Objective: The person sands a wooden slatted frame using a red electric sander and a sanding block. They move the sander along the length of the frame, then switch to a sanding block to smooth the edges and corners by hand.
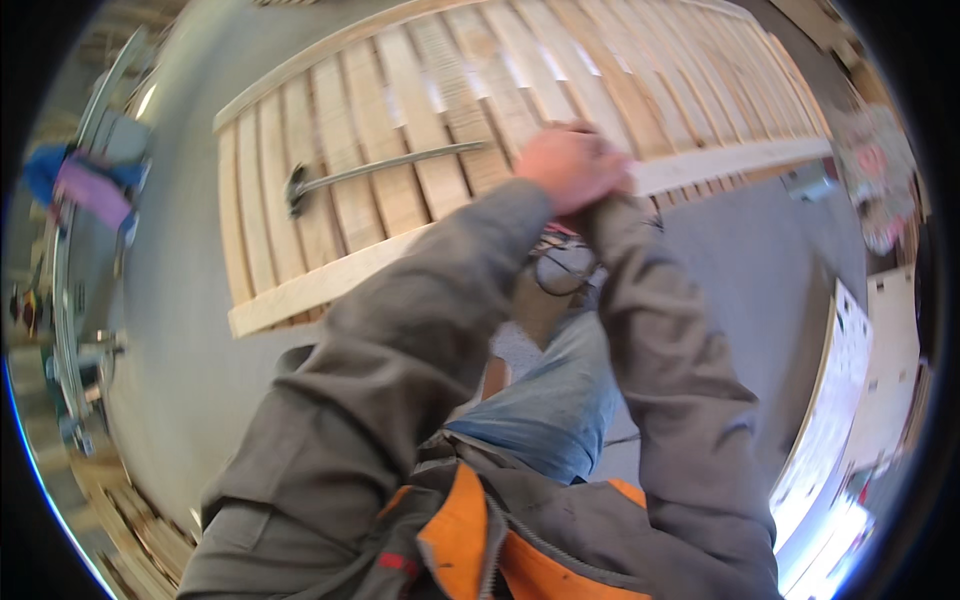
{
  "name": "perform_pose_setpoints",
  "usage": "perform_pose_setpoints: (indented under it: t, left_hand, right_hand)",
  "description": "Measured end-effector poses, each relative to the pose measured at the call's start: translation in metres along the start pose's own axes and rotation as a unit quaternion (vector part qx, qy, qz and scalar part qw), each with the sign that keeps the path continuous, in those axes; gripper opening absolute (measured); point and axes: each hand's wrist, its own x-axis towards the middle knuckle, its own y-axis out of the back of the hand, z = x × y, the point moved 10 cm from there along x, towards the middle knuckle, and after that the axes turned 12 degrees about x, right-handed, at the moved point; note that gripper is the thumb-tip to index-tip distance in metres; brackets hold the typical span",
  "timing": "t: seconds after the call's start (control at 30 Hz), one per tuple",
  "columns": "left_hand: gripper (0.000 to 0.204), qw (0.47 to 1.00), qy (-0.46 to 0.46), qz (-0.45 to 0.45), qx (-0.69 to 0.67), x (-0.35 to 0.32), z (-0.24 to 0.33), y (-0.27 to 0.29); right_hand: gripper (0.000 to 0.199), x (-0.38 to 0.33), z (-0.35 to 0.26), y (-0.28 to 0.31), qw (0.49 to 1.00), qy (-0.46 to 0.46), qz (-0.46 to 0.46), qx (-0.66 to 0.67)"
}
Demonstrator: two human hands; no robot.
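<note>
Both hands meet above the slatted wooden panel [480, 130]. The left hand [570, 165] covers the right hand [600, 205], so it cannot be told if the fingers are clenched or what they grasp. A long metal hammer [380, 168] lies on the slats at nine o'clock from the hands, well apart; a blind reach could knock it off.

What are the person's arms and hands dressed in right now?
Both forearms are covered by long sleeves of a grey-brown work jacket, loose and creased, the left sleeve and the right sleeve alike. The jacket has bright orange panels near the chest and a small red tab. The left hand is bare, with no glove; the right hand is hidden behind it.
</note>
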Motion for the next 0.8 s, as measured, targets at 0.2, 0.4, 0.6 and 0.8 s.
perform_pose_setpoints:
  t: [0.2, 0.4, 0.6, 0.8]
  left_hand:
    - [0.040, 0.999, 0.032, 0.019, -0.008, 0.014, 0.031, -0.012]
    - [0.037, 0.993, 0.051, 0.081, -0.069, -0.034, -0.003, 0.009]
    - [0.033, 0.980, 0.064, 0.172, -0.079, -0.102, -0.050, 0.057]
    - [0.028, 0.965, 0.107, 0.226, -0.082, -0.170, -0.106, 0.103]
  right_hand:
    - [0.054, -0.002, 0.025, 0.011, 0.990, 0.045, -0.012, -0.136]
    - [0.055, -0.011, -0.020, -0.015, 0.978, 0.095, -0.026, -0.183]
    - [0.057, -0.028, -0.096, -0.047, 0.965, 0.158, -0.027, -0.207]
    - [0.061, -0.031, -0.178, -0.093, 0.932, 0.210, -0.070, -0.287]
